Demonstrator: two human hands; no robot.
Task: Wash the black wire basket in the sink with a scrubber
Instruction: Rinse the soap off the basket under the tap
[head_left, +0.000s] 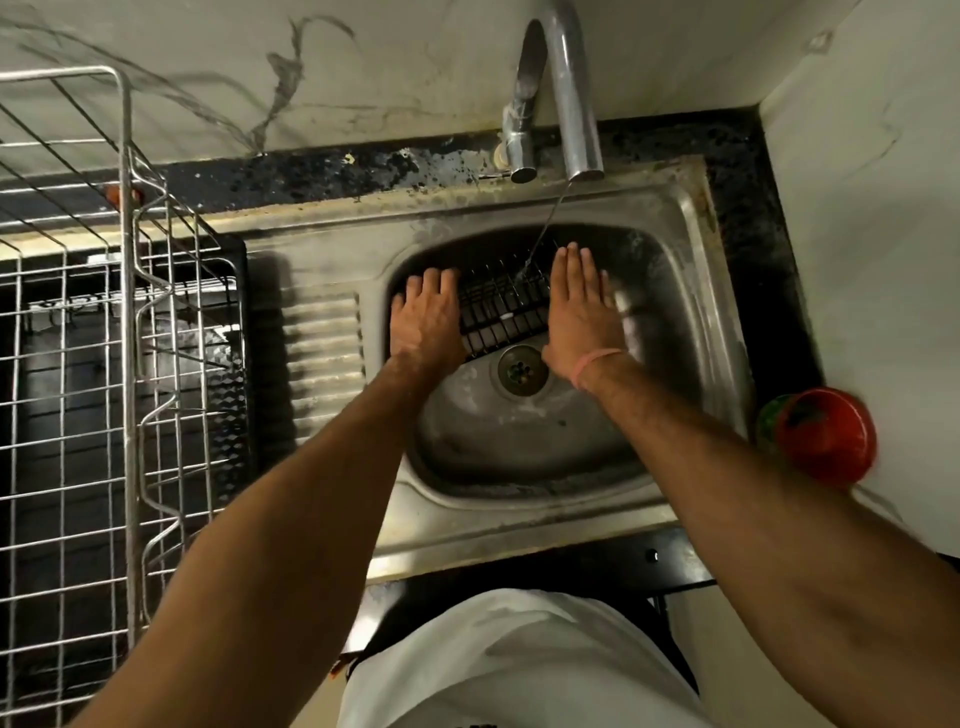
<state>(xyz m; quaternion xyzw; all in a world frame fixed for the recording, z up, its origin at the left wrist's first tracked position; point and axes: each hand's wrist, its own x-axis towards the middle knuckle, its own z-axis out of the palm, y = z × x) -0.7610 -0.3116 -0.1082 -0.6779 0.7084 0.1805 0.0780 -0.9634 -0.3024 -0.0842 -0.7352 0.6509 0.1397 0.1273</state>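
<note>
The black basket (501, 306) sits at mid-frame in the far half of the sink (675, 218), water from the tap (563, 93) falling on it. The left hand (426, 317) curls over its left edge — the right hand (579, 312) lies flat-fingered against its right side, gripping nothing.

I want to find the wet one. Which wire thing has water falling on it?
The black wire basket inside the steel sink; the silver wire rack stands dry beside it.

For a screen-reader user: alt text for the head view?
Two hands, left hand and right hand, hold a black wire basket in a steel sink under water running from the tap.
</note>
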